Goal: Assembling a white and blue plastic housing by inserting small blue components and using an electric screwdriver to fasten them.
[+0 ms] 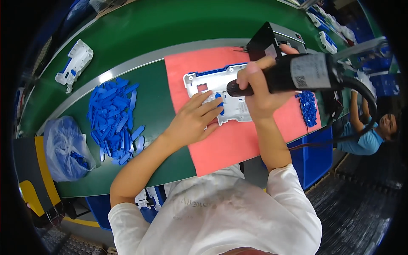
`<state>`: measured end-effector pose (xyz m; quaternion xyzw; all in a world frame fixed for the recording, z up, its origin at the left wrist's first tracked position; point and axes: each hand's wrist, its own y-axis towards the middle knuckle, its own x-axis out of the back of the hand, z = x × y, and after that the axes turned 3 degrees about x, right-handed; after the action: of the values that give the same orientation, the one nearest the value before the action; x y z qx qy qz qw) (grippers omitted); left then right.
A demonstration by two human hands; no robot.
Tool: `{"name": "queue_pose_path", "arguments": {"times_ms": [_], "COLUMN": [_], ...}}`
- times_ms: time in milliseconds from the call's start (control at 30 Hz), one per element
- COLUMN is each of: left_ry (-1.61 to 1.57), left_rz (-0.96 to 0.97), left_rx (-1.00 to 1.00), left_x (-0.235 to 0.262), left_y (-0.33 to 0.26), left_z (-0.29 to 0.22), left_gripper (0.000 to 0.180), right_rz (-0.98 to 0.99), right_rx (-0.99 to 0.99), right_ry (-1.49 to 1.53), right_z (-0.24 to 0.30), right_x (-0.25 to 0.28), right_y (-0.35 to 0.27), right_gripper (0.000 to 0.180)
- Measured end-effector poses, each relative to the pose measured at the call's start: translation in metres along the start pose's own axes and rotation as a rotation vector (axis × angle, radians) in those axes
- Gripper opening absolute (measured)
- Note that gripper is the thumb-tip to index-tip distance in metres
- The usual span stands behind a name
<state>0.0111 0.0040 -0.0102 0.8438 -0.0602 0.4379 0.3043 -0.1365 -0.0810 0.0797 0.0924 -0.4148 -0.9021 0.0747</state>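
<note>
From where I stand: green worktop (155,80), fitted with a grey metal rail (106,77); blue bin (318,159) beneath; yellow-striped grey floor (80,222).

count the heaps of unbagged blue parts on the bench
2: long blue strips on the green surface, left of the pink mat, and small blue pieces near the mat's right end. More could hide behind the black tool.

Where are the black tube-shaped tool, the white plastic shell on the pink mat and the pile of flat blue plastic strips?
Black tube-shaped tool (280,75), head view: middle of its body.
White plastic shell (233,109), head view: its white face.
Pile of flat blue plastic strips (112,115), head view: heap's middle.
</note>
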Motion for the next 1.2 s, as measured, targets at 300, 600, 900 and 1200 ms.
{"name": "queue_pose_path", "arguments": {"times_ms": [300, 600, 900, 1200], "left_ry": [-0.016, -0.020, -0.031, -0.034], "left_rz": [-0.014, -0.002, -0.011, -0.021], "left_rx": [0.005, 0.002, 0.012, -0.003], "left_x": [-0.003, -0.004, -0.003, -0.004], "left_y": [-0.002, -0.001, 0.000, 0.002], "left_z": [0.002, 0.002, 0.002, 0.001], "left_gripper": [0.042, 0.044, 0.036, 0.037], "right_rz": [-0.045, 0.004, 0.099, 0.141], "right_rx": [-0.086, -0.128, -0.040, 0.001], "right_ry": [0.166, 0.100, 0.020, -0.054], "right_z": [-0.016, -0.020, -0.033, -0.029], "right_x": [-0.015, -0.013, -0.019, -0.018], "right_y": [-0.006, -0.007, -0.009, -0.013], "right_gripper": [0.053, 0.056, 0.048, 0.043]}}
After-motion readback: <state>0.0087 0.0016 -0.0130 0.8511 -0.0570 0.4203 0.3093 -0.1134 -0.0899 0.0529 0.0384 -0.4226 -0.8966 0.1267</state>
